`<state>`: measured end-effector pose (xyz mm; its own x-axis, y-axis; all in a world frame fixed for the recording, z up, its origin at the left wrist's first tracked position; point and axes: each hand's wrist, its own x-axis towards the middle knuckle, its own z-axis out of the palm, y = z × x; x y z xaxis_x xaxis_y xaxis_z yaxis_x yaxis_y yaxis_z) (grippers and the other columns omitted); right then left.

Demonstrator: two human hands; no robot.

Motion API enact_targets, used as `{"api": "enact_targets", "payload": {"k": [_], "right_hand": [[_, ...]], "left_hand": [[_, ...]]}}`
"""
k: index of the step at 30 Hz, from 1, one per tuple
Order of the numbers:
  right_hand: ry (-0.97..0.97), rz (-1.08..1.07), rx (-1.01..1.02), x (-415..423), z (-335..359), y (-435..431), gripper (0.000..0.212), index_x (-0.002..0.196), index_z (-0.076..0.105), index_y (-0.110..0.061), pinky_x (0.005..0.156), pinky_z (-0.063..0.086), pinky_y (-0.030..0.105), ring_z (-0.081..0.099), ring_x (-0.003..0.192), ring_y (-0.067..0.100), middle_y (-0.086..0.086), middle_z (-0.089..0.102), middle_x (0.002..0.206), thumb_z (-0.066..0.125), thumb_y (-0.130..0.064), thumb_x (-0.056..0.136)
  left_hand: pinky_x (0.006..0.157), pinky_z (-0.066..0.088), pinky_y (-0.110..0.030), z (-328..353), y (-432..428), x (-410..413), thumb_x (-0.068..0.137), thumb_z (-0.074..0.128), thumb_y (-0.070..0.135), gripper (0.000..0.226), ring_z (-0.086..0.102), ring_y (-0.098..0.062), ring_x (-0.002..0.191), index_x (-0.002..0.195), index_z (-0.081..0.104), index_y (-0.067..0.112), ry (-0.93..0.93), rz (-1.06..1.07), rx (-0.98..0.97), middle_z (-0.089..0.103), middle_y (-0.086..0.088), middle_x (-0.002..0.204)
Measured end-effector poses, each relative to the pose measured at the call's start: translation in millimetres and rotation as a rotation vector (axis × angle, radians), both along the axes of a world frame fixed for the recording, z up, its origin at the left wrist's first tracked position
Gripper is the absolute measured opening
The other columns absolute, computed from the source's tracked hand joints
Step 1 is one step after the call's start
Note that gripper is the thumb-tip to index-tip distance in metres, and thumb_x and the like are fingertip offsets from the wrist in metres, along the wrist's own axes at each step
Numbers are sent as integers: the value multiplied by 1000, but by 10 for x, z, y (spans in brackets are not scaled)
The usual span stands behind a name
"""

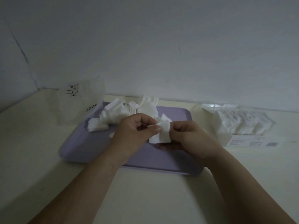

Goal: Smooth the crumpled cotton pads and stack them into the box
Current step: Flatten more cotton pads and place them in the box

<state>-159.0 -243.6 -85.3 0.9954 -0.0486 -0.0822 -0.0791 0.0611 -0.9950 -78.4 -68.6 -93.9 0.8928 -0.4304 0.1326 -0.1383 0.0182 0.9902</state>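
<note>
A grey-white wall fills the upper half of the view in dim light, with a dark crack running down its far left. Below it lies a cream tabletop. At its left rear stands a clear plastic bag with black handwriting too blurred to read. Next comes a lilac tray, with a loose pile of crumpled cotton pads on its far side. Over the tray's middle, the left hand pinches the near-left edge of one cotton pad between thumb and curled fingers. The right hand pinches its right edge, the pad held between them above the tray. Well to the right, against the wall, sits the box, see-through and holding white pads. Its outline is soft, and the print on its label cannot be made out.
</note>
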Motion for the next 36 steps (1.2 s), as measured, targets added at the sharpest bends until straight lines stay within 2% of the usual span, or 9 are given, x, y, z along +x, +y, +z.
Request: {"api": "enact_targets", "payload": {"k": [4, 6, 9, 13, 17, 21, 25, 32, 36], "right_hand": [[29, -3, 61, 1, 0, -9, 24, 112, 67, 19, 97, 60, 48, 72, 113, 40, 28, 74, 116, 49, 9, 100], [29, 25, 122, -18, 24, -8, 25, 110, 70, 16, 98, 59, 51, 72, 112, 43, 30, 73, 115, 61, -5, 99], [-10, -26, 0, -19, 15, 5, 32, 104, 76, 6, 95, 61, 47, 75, 106, 40, 26, 77, 108, 81, -22, 88], [-120, -400, -13, 68, -45, -80, 12, 98, 76, 1, 76, 64, 41, 78, 91, 33, 21, 78, 96, 69, -8, 98], [-163, -683, -128, 119, -74, -224, 15, 101, 71, -3, 79, 66, 45, 79, 79, 23, 7, 77, 86, 62, -15, 99], [-131, -705, -119, 140, -128, -237, 19, 107, 67, -1, 80, 66, 50, 79, 77, 21, 6, 75, 88, 56, -15, 101], [-140, -686, -81, 117, -126, -251, 18, 106, 67, -2, 79, 66, 51, 79, 79, 26, 11, 77, 92, 55, -15, 101], [-122, -637, -39, 136, -76, -228, 17, 107, 65, -4, 78, 66, 50, 80, 80, 29, 13, 75, 97, 54, -16, 103], [-102, -544, -4, 143, -47, -141, 14, 111, 63, -9, 70, 66, 43, 80, 80, 28, 13, 75, 103, 54, -17, 105]], "left_hand": [[60, 53, -17, -1, -4, -3, 81, 84, 3, 14, 65, -9, 69, 89, 73, 5, -22, 5, 4, 74, -1, 75], [58, 51, -17, -8, -11, -6, 82, 84, 3, 13, 63, -6, 64, 89, 73, 5, -54, 25, 22, 72, 0, 72], [63, 54, -21, -28, -35, -3, 84, 83, 6, 12, 64, -5, 67, 90, 74, 12, -120, 56, 70, 73, 5, 74], [74, 56, -25, -82, -58, 42, 90, 75, 12, 14, 68, -4, 73, 95, 72, 25, -232, 125, 245, 75, 8, 89], [82, 57, -28, -33, -161, 64, 90, 74, 19, 13, 69, -6, 83, 102, 70, 23, -391, 167, 463, 72, 11, 94], [82, 56, -35, 93, -362, 72, 89, 73, 35, 25, 66, -17, 83, 105, 67, 18, -472, 164, 676, 70, 3, 91], [72, 57, -44, 139, -538, 80, 83, 74, 38, 30, 67, -23, 73, 88, 68, 9, -431, 129, 773, 72, -7, 80], [60, 44, -30, 94, -381, 130, 89, 73, 19, 11, 54, -12, 59, 79, 71, 14, -361, 88, 499, 70, -10, 74], [75, 61, -41, 119, -158, 151, 90, 73, 5, 23, 70, -15, 75, 92, 77, 27, -233, 95, 327, 78, 2, 84]]}}
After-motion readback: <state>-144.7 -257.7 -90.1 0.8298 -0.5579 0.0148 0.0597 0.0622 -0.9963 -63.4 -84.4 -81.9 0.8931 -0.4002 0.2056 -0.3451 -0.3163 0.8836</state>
